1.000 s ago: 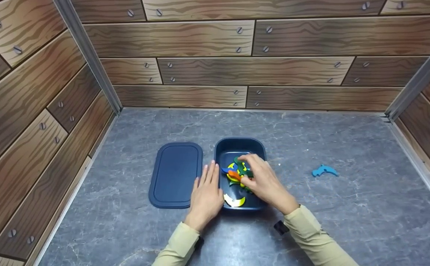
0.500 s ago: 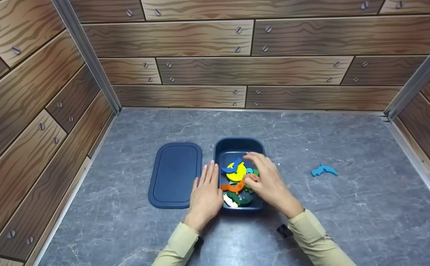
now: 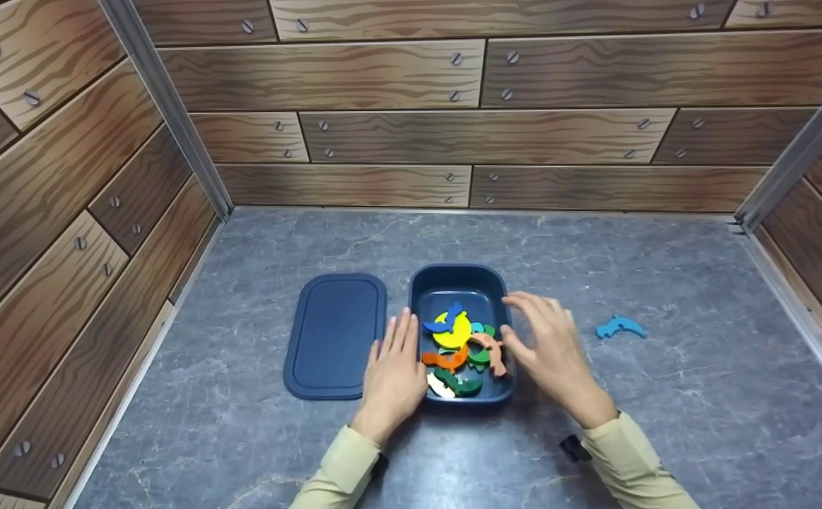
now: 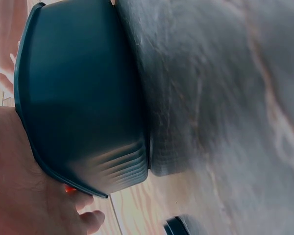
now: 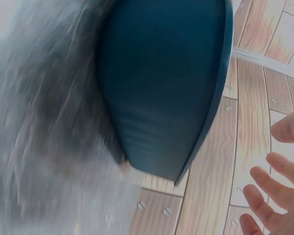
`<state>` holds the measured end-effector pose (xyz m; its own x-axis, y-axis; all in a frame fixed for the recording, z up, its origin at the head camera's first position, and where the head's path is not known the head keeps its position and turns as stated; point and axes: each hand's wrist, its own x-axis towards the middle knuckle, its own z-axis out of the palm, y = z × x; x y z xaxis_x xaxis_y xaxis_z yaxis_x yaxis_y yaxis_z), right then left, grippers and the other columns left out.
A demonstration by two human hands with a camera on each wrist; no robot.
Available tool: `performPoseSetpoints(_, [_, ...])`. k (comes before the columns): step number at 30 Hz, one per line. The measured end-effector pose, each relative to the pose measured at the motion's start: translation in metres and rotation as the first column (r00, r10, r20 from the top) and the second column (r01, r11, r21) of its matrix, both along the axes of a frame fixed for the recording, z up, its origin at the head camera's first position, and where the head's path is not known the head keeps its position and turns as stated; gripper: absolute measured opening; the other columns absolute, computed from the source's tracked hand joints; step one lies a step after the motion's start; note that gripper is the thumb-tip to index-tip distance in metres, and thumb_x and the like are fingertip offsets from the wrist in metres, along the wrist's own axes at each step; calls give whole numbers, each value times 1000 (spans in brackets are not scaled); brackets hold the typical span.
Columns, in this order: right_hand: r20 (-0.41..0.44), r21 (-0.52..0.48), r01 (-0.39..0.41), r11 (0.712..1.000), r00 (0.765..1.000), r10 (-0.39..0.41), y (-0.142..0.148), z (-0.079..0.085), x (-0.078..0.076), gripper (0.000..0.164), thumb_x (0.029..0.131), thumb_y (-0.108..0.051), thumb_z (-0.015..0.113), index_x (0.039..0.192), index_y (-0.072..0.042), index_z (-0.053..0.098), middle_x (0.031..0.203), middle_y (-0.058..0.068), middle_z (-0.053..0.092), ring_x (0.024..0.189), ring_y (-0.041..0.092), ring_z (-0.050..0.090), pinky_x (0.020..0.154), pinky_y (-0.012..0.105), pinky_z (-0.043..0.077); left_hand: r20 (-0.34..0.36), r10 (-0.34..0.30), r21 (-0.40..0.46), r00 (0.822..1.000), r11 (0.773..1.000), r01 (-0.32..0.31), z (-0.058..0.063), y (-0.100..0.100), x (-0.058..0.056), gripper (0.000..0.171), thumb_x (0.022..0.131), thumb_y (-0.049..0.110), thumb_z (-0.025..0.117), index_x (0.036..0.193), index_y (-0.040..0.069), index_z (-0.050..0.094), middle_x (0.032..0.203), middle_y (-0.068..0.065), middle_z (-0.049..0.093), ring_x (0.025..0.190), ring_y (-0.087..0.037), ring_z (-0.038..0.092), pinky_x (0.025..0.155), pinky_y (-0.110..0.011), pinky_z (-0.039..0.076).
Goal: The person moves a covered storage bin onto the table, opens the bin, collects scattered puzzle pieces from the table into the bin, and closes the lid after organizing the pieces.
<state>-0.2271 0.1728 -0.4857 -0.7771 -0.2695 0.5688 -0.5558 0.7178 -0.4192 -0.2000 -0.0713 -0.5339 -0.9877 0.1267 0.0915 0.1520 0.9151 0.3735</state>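
Observation:
My left hand (image 3: 395, 375) lies along the left rim of a dark blue plastic box (image 3: 458, 278), fingers straight. To the box's right, my right hand (image 3: 552, 353) hovers at the rim with fingers spread and nothing in them; the right wrist view shows the same loose fingers (image 5: 272, 188). Inside the box are small coloured cutout pieces: a yellow round piece (image 3: 444, 337) under a dark blue one (image 3: 453, 311), an orange one (image 3: 446, 359), a salmon one (image 3: 497, 357), a dark green one (image 3: 461, 384) and a white one (image 3: 440, 386). Green pieces lie partly hidden beneath.
A flat dark blue lid (image 3: 336, 336) lies left of the box. Right of my right hand, a light blue curved piece (image 3: 620, 326) rests on the grey marbled tabletop (image 3: 700, 396). Wood-patterned walls (image 3: 382, 134) close off the back and both sides.
The dark green piece left my right hand and lies at the box's near end. The orange piece has shifted nearer and the salmon one is uncovered. My right hand moved right, out of the box.

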Motion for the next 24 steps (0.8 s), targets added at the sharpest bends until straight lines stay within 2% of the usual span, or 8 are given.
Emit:
performPoseSetpoints(10, [-83, 33, 43, 999, 996, -40, 34, -5, -3, 41, 83, -8, 77, 122, -5, 66, 124, 14, 63, 108, 34, 53, 82, 45, 37, 2, -4, 3, 1000, 1000, 4, 0, 1, 2, 63, 100, 21, 46, 158, 11, 22, 164, -1, 12, 149, -24, 11, 115, -54, 21])
performPoseSetpoints(24, [-72, 48, 118, 992, 991, -114, 81, -9, -6, 39, 81, 0, 74, 119, -4, 66, 122, 16, 64, 104, 37, 54, 79, 48, 36, 6, 7, -20, 1000, 1000, -7, 0, 0, 1, 65, 99, 21, 47, 158, 11, 21, 164, -1, 10, 149, -24, 10, 115, -54, 20])
